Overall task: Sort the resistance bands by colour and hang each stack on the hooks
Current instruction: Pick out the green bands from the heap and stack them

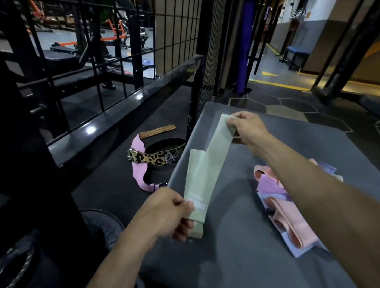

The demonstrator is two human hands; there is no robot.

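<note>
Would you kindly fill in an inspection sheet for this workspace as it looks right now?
Surface: grey padded platform, dim light.
Job's things: pale green band stretched between both hands above the platform; a second green strip lies beside it; mixed pile of pink and purple bands rests on the platform under the right forearm.
Clutter: leopard-print belt, pink strap and tan leather strap on the floor left of the platform.
Grips: left hand pinches the band's near end; right hand pinches its far end.
Cables: nothing seen.
Surroundings: black wire fence, gym machines behind; hooks not seen.
</note>
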